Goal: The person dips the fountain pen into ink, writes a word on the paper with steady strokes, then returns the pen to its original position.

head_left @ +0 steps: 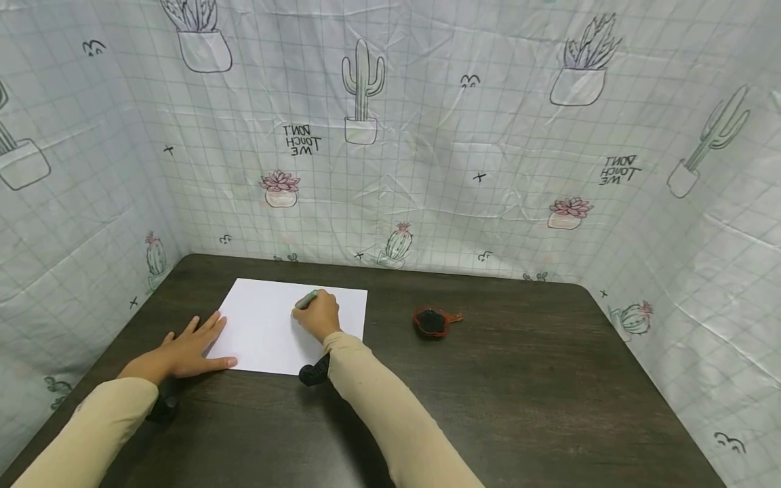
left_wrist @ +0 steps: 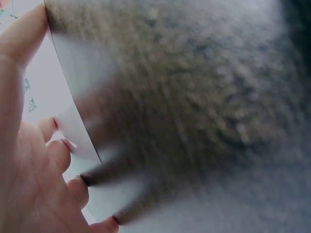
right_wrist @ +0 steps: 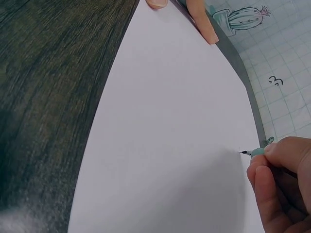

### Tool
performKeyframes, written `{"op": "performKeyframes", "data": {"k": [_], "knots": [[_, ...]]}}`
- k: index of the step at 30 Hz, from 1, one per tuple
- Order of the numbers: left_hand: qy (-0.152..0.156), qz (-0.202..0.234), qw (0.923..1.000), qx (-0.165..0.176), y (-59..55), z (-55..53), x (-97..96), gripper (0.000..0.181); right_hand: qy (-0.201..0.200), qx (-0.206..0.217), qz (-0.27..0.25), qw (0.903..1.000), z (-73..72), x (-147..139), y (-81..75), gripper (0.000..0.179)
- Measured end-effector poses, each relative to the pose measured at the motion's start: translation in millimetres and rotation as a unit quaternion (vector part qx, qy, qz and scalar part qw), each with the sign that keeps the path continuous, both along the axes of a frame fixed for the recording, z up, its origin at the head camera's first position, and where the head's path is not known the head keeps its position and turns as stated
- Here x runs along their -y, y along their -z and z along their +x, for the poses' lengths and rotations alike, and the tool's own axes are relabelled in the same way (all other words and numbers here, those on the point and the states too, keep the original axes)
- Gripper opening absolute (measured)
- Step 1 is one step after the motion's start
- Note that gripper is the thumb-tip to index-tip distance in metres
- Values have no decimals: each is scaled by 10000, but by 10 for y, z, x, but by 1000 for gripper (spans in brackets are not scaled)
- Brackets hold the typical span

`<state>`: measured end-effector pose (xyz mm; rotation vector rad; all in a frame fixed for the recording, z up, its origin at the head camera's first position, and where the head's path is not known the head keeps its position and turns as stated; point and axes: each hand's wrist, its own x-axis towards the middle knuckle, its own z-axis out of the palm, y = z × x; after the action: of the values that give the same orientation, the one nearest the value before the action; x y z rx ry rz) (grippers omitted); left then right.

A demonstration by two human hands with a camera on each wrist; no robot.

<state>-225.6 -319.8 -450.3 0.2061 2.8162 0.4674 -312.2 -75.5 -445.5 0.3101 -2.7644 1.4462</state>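
Left of centre in the head view, we see the right hand (head_left: 320, 317) pinching a green pen (head_left: 306, 299) over the white sheet of paper (head_left: 262, 325). The pen's long axis slants from lower left to upper right. In the right wrist view, its dark tip (right_wrist: 244, 153) points left at the sheet; we cannot tell whether it touches. Farther left, the left hand (head_left: 189, 350) lies with spread fingers, holding nothing, against the sheet's left edge.
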Motion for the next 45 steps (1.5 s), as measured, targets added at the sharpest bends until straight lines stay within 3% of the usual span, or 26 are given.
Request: {"op": "performKeyframes", "data": {"k": [13,25,45], "knots": [[27,23,10000,19,29,-13,-13,104,47,-31,77,10000,-38,-102,40,10],[2,24,10000,76,9,-5,-23,104,60,12,153,9999,-25,-180,5,8],[-22,88,10000,-30,71,-1,21,106,137,64,303,9994,2,-302,-55,9]]}}
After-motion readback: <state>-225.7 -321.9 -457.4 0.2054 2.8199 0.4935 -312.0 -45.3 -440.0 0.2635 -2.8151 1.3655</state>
